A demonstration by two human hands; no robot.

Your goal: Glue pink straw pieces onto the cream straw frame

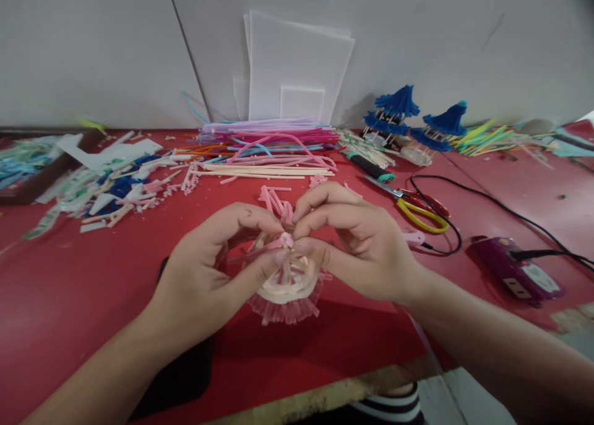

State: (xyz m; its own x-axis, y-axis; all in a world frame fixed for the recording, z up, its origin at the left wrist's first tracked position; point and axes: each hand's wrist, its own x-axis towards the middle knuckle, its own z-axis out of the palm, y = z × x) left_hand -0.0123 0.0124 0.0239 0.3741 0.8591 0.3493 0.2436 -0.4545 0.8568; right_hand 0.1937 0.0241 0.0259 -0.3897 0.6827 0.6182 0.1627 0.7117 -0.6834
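My left hand [204, 267] comes in from the lower left, thumb and forefinger closed on a pink strip [284, 242] bunched into a small tip. Opposite it, my right hand [364, 239] pinches the same pink tip from the right side. Just below the fingers stands a small round handmade model [285, 296] with a cream ring and a fringe of short pink pieces around its bottom edge. Its upper part is mostly hidden behind my fingers. Short pink pieces [277, 202] lie on the red table [260, 357] just beyond my hands.
Coloured sticks [273, 137] lie along the wall, with white sheets [299, 66] behind. Scraps [123, 190] cover the left. Blue-roofed models [394, 112], a glue stick-like green-black tool [371, 166], yellow-red pliers [422, 214] and a corded purple device [515, 270] sit right. A black phone-like object [180, 375] is near.
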